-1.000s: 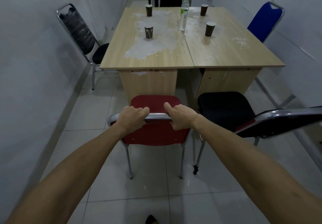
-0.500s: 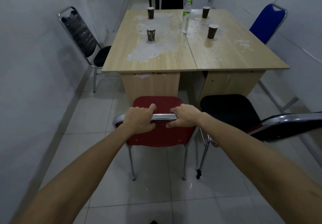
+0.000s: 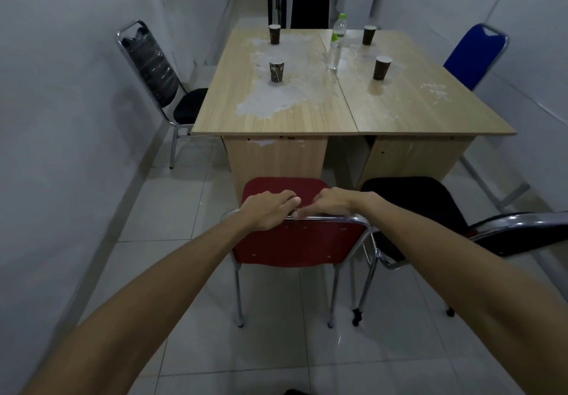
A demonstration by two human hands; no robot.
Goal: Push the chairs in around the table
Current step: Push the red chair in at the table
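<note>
A red chair [image 3: 295, 241] with a chrome frame stands in front of me, its seat facing the near end of the wooden table [image 3: 399, 112]. My left hand [image 3: 267, 210] and my right hand [image 3: 335, 202] lie side by side on the chair's top rail, fingers draped over it and nearly touching each other. The front of the seat reaches the table's left pedestal. To the right, a black chair [image 3: 408, 198] stands turned sideways, its backrest pointing right.
A plastic-wrapped black chair [image 3: 150, 66] stands by the left wall, a blue chair [image 3: 473, 53] at the right side and a black chair [image 3: 309, 10] at the far end. Several paper cups [image 3: 276, 72] and a water bottle [image 3: 336, 41] stand on the table. Walls close in on both sides.
The red chair has slid forward toward the table. My hands have moved closer together on the rail, and their fingers lie flatter over it.
</note>
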